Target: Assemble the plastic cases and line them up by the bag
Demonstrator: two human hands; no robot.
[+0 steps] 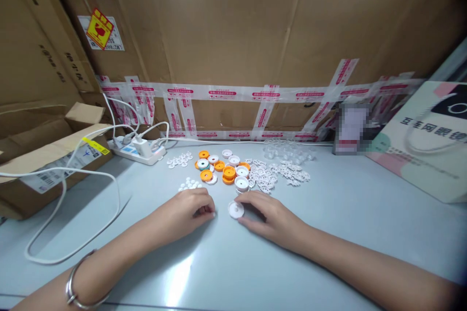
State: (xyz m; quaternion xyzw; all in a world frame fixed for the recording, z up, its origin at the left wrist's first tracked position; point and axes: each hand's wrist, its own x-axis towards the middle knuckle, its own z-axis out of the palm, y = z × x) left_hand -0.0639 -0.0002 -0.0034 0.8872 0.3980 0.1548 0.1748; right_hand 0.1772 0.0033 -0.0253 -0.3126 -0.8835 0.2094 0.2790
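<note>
My right hand holds a round white disc by its right edge, between thumb and fingers, at the table's middle. A small knob shows at the disc's centre. To the left, my left hand is closed, its fingertips pressed together; a tiny white bit shows at the tips, too small to name. Behind the hands lie orange caps and white caps, some stacked. Small white round pieces lie just beyond my left hand, and more small white pieces sit farther back.
White lattice-like parts and clear plastic pieces lie behind right. A power strip with white cables and an open cardboard box stand at left. A printed box stands at right; large cardboard closes off the back.
</note>
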